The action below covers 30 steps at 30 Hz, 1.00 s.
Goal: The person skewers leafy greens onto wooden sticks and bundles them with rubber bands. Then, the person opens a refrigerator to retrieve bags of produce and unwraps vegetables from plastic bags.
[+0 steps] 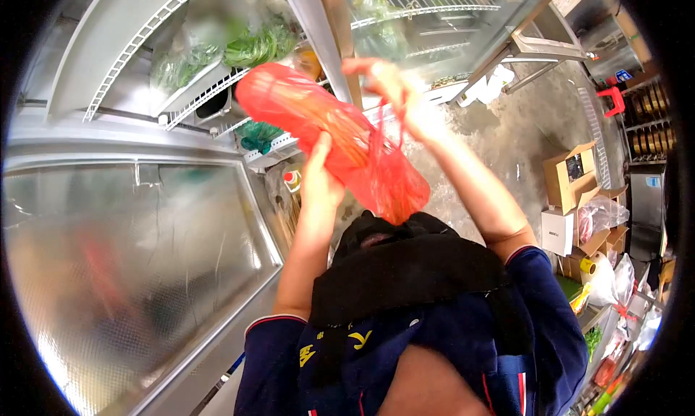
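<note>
A red plastic bag (340,137) lies slantwise in front of my chest, with long orange things showing through it, their kind hard to make out. My left hand (320,179) grips the bag from below, thumb pressed on its near side. Above its right part is my right hand (398,98), blurred by motion, one finger stretched to the left. Thin red strands of the bag's handle run taut up to that hand, which appears to hold them. Just beyond the bag stands the open fridge, with leafy greens (260,45) in clear plastic on a wire shelf (210,94).
A frosted glass fridge door (137,271) stands at the left. The fridge's upright frame (318,32) is close behind my hands. Cardboard boxes (568,177) and bagged goods line the right side of the concrete floor (478,148). A white bottle with a red cap (292,179) stands below the shelves.
</note>
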Tool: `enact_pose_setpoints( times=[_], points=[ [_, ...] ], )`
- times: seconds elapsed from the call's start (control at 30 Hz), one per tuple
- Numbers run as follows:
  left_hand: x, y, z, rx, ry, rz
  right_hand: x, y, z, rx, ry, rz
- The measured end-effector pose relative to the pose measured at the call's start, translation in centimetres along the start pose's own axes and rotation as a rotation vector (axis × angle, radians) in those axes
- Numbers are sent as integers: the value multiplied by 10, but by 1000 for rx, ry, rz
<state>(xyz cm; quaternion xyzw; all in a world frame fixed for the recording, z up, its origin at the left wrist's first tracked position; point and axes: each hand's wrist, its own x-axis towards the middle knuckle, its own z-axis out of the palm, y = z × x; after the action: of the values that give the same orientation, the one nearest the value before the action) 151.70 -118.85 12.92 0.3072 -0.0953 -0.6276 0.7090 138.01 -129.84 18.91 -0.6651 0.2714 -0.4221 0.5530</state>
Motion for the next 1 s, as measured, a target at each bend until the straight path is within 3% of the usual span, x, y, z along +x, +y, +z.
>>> enact_pose_setpoints(
  times=[0.03, 0.07, 0.13, 0.23, 0.27, 0.33, 0.37, 0.4, 0.47, 0.5, 0.6, 0.67, 0.77, 0.87, 1.0],
  points=[
    [-4, 6, -1, -32, 56, 23, -1, -9, -9, -63, 21, 12],
    [-6, 12, -3, -66, 107, 46, -2, -29, -13, 71, 74, 70],
    [3, 26, -16, -283, 62, 65, -13, -52, -28, 365, -75, 218],
    [4, 41, -17, -211, 156, 202, -42, -71, -39, 172, -427, 289],
    [5, 45, -20, -182, 188, 243, -50, -74, -42, 30, -532, 393],
    [1, 49, -25, -151, 209, 289, -55, -75, -45, -388, -702, 304],
    [1, 50, -27, -151, 193, 298, -59, -70, -53, -727, -698, 60],
    [1, 51, -29, -153, 175, 307, -62, -70, -61, -920, -670, 23],
    [-1, 53, -29, -131, 173, 331, -57, -66, -81, -796, -518, 69],
    [-2, 54, -30, -117, 175, 347, -54, -75, -75, -618, -330, 186],
    [-1, 47, -23, -39, 129, 390, -44, -79, -24, -516, -171, 22],
    [-9, 41, -1, -36, 106, 320, -43, -74, 22, -824, -224, -235],
    [-15, 32, 3, -16, 61, 296, -36, -37, 39, -934, -228, -312],
    [-19, 26, -8, -90, -17, 266, -26, -48, 28, -507, -50, -5],
    [-20, 22, -11, -105, -60, 153, -19, -32, 21, 113, -132, 284]
  ],
)
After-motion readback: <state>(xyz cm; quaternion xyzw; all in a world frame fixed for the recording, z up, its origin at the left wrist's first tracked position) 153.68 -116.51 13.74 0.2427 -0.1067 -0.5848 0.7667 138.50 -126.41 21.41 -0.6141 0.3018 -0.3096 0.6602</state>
